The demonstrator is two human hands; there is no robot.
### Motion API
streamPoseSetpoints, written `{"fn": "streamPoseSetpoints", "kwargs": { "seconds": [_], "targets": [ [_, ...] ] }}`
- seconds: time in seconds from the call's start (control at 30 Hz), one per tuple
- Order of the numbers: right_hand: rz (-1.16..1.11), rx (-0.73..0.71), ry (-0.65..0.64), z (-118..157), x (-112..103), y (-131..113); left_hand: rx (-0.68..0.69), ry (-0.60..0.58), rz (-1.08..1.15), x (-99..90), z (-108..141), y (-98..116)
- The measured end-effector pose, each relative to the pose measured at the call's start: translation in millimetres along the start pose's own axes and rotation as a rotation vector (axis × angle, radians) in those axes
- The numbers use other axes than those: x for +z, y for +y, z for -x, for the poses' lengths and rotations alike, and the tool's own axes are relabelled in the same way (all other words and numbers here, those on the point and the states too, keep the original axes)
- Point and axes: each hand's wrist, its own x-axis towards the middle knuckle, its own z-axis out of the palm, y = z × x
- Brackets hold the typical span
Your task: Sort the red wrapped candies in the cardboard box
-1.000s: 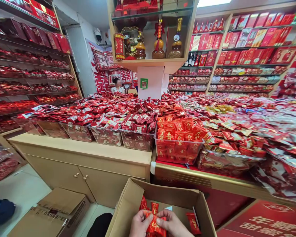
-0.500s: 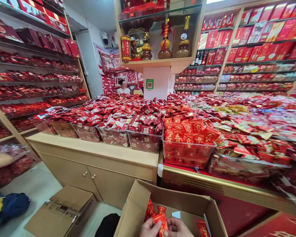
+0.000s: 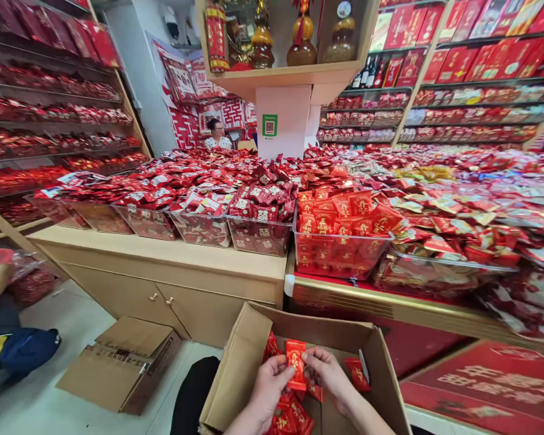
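Between the left hand [image 3: 267, 386] and right hand [image 3: 329, 376], pinched by both, is one red packet [image 3: 296, 365]; beneath them, loose packets [image 3: 300, 414] lie in the carton [image 3: 317, 319], so work looks unfinished; beyond, a clear tub [image 3: 342, 236] stands heaped with lookalikes.

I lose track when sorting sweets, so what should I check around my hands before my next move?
1. Red packet secure: ok, held between the left hand and right hand.
2. Printed side visible: ok, gold print faces the camera.
3. Wrapper fully sealed: cannot tell.
4. Carton open: ok, both hands are over it.
5. Loose packets tidy: not ok, they lie jumbled inside.
6. Clear tub filled no higher than its rim: not ok, packets rise above it.
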Motion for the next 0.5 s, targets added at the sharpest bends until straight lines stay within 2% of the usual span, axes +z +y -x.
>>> {"fn": "streamPoseSetpoints", "kwargs": {
  "seconds": [0.07,0.27,0.4,0.5],
  "targets": [
    [-0.024,0.006,0.024,-1,-1,0,-0.03,0.052,-0.029,1.2,1,2],
    [0.018,-0.05,0.003,-11,-1,13,-0.045,-0.013,-0.082,-2.0,-7,-8],
    [0.07,-0.033,0.017,-13,0,14,-0.071,-0.074,0.008,-2.3,-13,-13],
    [0.018,-0.021,0.036,-12,3,10,-0.121,-0.104,0.136,-0.7,-14,-9]
  ]
}}
